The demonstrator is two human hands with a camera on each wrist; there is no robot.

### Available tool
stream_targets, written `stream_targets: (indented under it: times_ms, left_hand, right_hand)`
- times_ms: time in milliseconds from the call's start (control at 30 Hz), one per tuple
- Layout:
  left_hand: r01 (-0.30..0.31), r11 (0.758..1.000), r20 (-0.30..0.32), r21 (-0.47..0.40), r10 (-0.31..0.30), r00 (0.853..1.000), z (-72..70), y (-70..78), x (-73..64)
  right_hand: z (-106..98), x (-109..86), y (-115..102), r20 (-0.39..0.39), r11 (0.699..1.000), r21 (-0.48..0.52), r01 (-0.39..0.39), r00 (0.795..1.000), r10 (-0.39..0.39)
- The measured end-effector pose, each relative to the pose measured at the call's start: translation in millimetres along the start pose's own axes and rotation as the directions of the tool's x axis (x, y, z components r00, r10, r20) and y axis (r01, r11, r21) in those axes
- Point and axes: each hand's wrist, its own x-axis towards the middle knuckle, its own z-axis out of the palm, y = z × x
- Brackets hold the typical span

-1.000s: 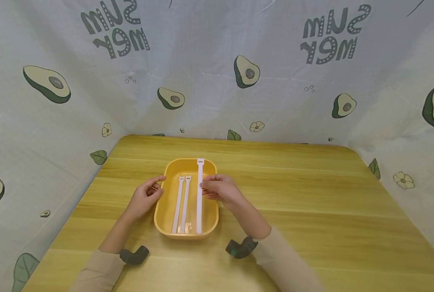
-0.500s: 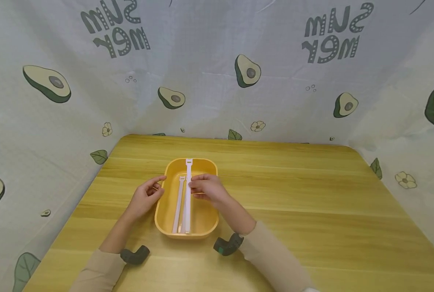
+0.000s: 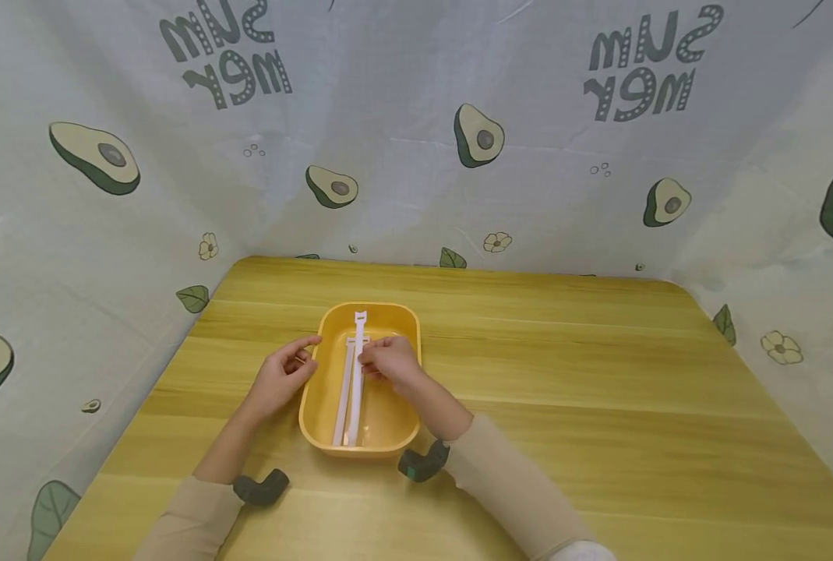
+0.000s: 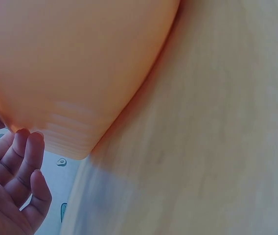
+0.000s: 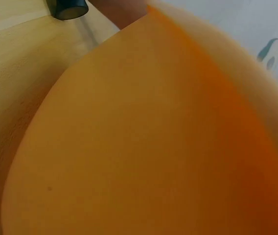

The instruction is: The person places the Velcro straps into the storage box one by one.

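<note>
A yellow-orange plastic basin (image 3: 391, 417) stands on the table in the head view. My left hand (image 3: 280, 378) holds its left rim, fingers outside against the wall; the left wrist view shows these fingers (image 4: 33, 152) at the basin's edge. Inside, my right hand (image 3: 391, 360) pinches a long white cable strap (image 3: 356, 405) with a slotted head, its top tilted toward the far wall. Under and beside it lies another white strap (image 3: 344, 397); a further one is mostly hidden behind the held strap. The basin's wall (image 5: 119, 127) fills the right wrist view, hiding the right hand.
The wood-grain table (image 3: 598, 405) extends widely to the right of the basin. A white curtain (image 3: 402, 140) printed with avocados hangs behind and at both sides. Dark wrist-worn devices (image 3: 262, 488) sit at both cuffs, the right one close to the basin's near right corner.
My right hand has moved left with the white strap, from the basin's right side to over the other straps, and the strap's head has dropped slightly. The left hand stays at the rim.
</note>
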Motion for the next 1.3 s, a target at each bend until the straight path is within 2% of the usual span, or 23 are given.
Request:
stream_targets:
  times_ms: [267,500,600,733,900,1000,1133,1233,1300]
  left_hand:
    - [0.003,1.0,-0.002,-0.009,-0.003,1.0,1.7,3.3,-0.2]
    - [0.007,1.0,0.001,-0.009,-0.007,1.0,1.9,4.1,-1.0]
    - [0.009,1.0,0.001,-0.009,-0.009,1.0,2.0,3.9,-1.3]
    - [0.005,1.0,0.002,-0.01,-0.005,1.0,2.2,3.7,-1.6]
    - [0.006,1.0,0.005,-0.008,-0.006,1.0,1.8,3.5,-1.7]
    - [0.012,1.0,0.009,-0.007,-0.012,1.0,1.4,2.1,-1.3]
    - [0.025,1.0,0.007,-0.011,-0.025,1.0,1.2,1.4,-1.2]
    - [0.03,1.0,0.003,-0.01,-0.03,1.0,1.1,1.7,-1.3]
    - [0.028,1.0,0.001,-0.008,-0.028,1.0,1.2,2.3,-1.5]
  right_hand:
    - [0,-2.0,1,-0.052,0.993,-0.115,0.028,0.998,-0.034]
    - [0,-1.2,1,-0.053,0.982,-0.186,0.039,0.997,-0.049]
    - [0,1.7,4,-0.072,0.964,-0.261,0.05,0.995,-0.071]
    - [0,3.6,7,-0.096,0.91,-0.41,0.059,0.99,-0.107]
    - [-1,2.7,9,-0.105,0.841,-0.536,0.07,0.983,-0.148]
    - [0,2.4,10,-0.115,0.781,-0.62,0.072,0.977,-0.182]
    - [2,2.1,11,-0.105,0.709,-0.702,0.063,0.976,-0.19]
    - [2,2.0,11,-0.089,0.682,-0.73,0.055,0.981,-0.175]
    - [2,2.3,12,-0.081,0.673,-0.737,0.058,0.982,-0.172]
